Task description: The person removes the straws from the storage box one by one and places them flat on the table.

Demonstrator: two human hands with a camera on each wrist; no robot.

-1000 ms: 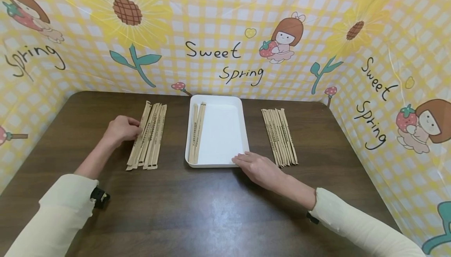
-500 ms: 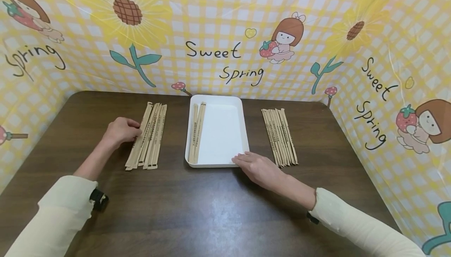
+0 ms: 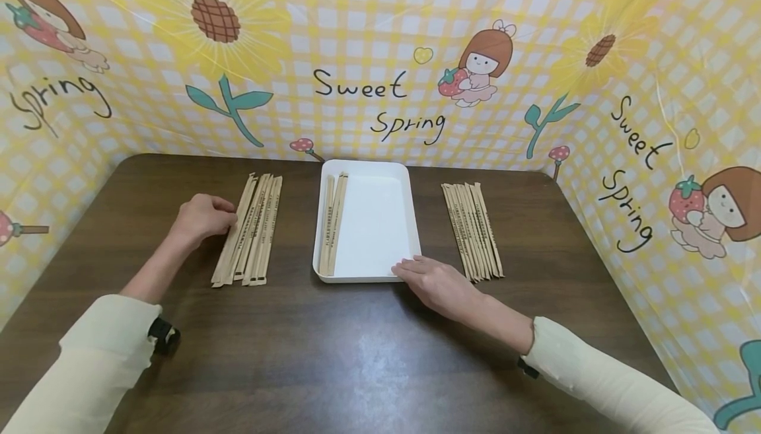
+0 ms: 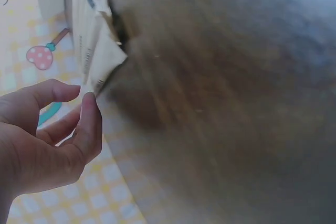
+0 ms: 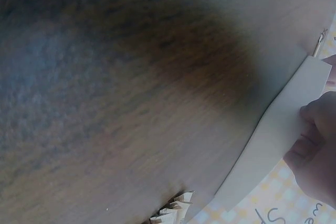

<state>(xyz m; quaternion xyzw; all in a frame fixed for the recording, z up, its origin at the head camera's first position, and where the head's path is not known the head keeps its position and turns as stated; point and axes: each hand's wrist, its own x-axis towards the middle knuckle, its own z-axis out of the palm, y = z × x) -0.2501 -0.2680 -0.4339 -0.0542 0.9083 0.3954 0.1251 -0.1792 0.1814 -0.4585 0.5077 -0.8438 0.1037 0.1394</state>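
Near the left end of the table, my left hand [image 3: 205, 217] pinches the edge of the outermost long, slim paper-wrapped stick [image 3: 226, 259] in a row of several. Close up in the left wrist view, thumb and index finger [image 4: 90, 121] meet at that brown paper wrapper [image 4: 105, 62]. My right hand [image 3: 440, 287] holds the near right corner of a white tray [image 3: 380, 280], fingers over the rim. In the right wrist view the thumb [image 5: 315, 113] lies against the outer wall. Two wrapped sticks [image 3: 333, 229] lie lengthwise along the tray's left side.
Right of the tray lies another row of wrapped sticks [image 3: 472, 232], close beyond my right hand. All of it rests on a dark wooden table [image 3: 333, 355]. A yellow checked cloth wall [image 3: 357, 37] closes off the back and both sides.
The outermost wrapped stick at the left has shifted very slightly under my left fingers, and the left forearm has edged left. The right hand and tray stay put.
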